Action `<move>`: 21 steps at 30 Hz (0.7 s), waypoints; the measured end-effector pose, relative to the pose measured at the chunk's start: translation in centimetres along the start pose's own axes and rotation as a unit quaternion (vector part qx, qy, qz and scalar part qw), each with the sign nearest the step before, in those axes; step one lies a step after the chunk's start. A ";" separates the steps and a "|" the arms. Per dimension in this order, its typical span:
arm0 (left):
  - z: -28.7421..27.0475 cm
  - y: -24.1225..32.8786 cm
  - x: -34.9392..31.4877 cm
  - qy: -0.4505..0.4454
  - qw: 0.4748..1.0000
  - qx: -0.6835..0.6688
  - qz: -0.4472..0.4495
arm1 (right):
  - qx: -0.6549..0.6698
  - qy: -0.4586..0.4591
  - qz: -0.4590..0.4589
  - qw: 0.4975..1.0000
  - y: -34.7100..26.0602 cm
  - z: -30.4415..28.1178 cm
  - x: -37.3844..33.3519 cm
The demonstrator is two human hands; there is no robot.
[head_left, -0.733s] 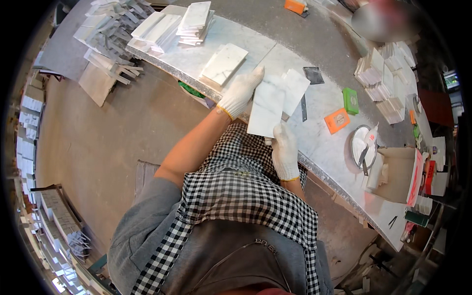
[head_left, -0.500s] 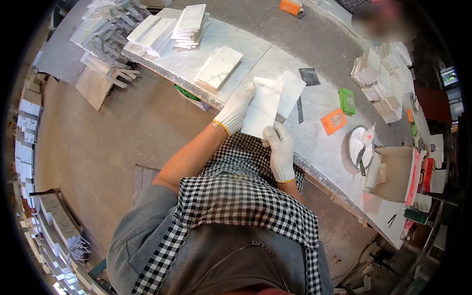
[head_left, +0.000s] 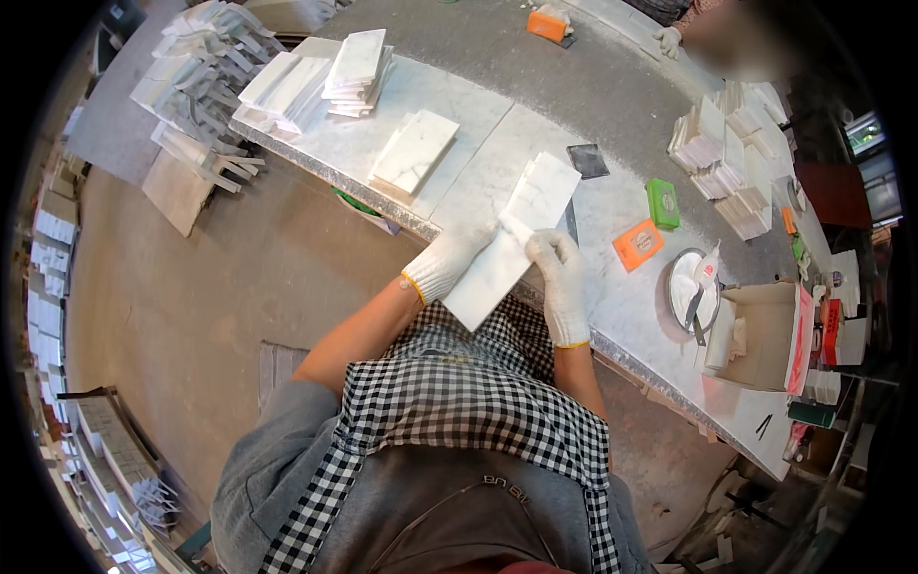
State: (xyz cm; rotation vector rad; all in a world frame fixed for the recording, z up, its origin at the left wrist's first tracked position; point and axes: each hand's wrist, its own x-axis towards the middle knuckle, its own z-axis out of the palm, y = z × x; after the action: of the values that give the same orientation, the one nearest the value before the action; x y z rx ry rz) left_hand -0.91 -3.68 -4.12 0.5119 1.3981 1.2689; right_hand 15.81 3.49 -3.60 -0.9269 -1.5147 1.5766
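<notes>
My left hand (head_left: 453,260), in a white knitted glove, is closed on the left edge of a white marble tile (head_left: 483,285). The tile is held tilted in front of my checked apron, by the table's front edge. My right hand (head_left: 562,279), gloved too, has its fingers closed at the tile's far right corner. A pale finger-like shape lies along that far edge; I cannot tell whether it is a fingertip or something held. Just beyond, one or more similar tiles (head_left: 547,186) lie on the marble-topped table (head_left: 469,158).
Left on the table are a low tile stack (head_left: 417,151) and taller stacks (head_left: 356,72). To the right lie a dark square pad (head_left: 588,161), a green box (head_left: 663,203), an orange box (head_left: 638,245), a bowl of white paste (head_left: 683,287) with a spatula, and an open carton (head_left: 765,330).
The held tile has come down toward me and turned, its near end now pointing lower left. My right hand has shifted from its near corner to its far corner.
</notes>
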 end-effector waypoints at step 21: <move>-14.5 10.6 13.0 0.230 0.844 0.469 0.122 | 0.065 0.058 0.086 0.992 5.5 -2.7 -0.5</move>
State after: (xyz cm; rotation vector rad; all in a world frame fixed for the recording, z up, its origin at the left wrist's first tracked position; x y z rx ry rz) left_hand -21.24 5.19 -3.33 1.1204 2.4317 0.8358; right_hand 18.22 4.20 -9.15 -1.0782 -1.2644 1.6894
